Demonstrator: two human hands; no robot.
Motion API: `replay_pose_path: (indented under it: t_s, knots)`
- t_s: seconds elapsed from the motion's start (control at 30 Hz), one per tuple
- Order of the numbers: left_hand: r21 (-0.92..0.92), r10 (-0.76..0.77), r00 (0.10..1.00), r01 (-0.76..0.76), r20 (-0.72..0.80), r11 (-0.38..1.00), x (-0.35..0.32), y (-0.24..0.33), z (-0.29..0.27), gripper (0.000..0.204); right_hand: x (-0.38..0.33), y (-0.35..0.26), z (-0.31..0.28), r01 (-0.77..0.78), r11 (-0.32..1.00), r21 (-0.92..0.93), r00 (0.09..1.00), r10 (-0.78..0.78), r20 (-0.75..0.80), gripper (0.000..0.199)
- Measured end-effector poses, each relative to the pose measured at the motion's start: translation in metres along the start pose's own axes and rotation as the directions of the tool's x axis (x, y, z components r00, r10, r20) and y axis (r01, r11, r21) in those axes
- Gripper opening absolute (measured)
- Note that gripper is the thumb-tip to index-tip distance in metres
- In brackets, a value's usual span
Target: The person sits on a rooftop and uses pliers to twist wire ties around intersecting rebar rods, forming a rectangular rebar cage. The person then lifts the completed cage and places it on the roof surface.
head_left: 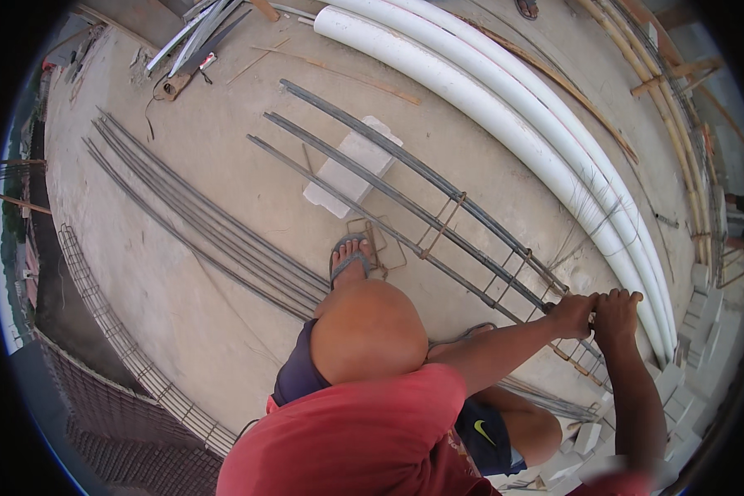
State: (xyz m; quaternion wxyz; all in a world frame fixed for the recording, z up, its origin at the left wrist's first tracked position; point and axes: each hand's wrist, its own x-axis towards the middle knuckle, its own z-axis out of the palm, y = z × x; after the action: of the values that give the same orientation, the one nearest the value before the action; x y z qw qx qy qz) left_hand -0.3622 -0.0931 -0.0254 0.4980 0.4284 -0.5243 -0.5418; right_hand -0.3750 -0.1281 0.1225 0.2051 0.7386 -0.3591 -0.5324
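Note:
A long cage of steel reinforcing bars [471, 217] runs from the upper middle down to the right, with square wire stirrups [444, 225] around the bars. Its far bars rest across a pale block [351, 172]. My left hand [574, 316] is closed at the cage's top bars toward its near right part. Right beside it, my right hand [616, 317] is closed too, just above the cage. What either set of fingers grips is hidden. Loose bent stirrups [395, 248] lie on the floor by my sandalled foot [351, 258].
Several loose steel bars [198, 217] lie on the concrete to the left. Beyond them, another long cage [124, 347] follows the floor's edge above tiled roofing [112, 422]. Large white pipes [471, 91] curve past on the right. Bamboo poles [678, 124] and pale blocks [703, 331] stand farther right.

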Motion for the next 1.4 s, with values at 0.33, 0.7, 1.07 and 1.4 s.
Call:
replay_pose_path:
  t_s: [0.33, 0.7, 1.07, 1.4]
  knots:
    - [0.292, 0.157, 0.944, -0.069, -0.291, 0.954, -0.028, 0.006, 0.007, 0.064, 0.017, 0.018, -0.011, 0.053, 0.951, 0.304, 0.948, -0.144, 0.284, 0.018]
    - [-0.067, -0.08, 0.996, 0.082, 0.034, 0.994, 0.016, -0.009, -0.034, 0.051, 0.01, -0.003, -0.006, 0.04, 0.973, -0.229, 0.752, -0.18, -0.634, 0.015]
    - [0.142, -0.01, 0.984, 0.036, -0.179, 0.989, -0.024, 0.011, 0.012, 0.059, 0.037, 0.027, -0.038, -0.382, 0.818, 0.43, 0.552, -0.172, 0.816, 0.024]
    - [0.037, -0.203, 0.894, 0.205, 0.399, 0.978, 0.023, 0.006, -0.067, 0.072, 0.024, 0.012, 0.017, 0.047, 0.993, 0.11, 0.963, -0.075, 0.26, 0.022]
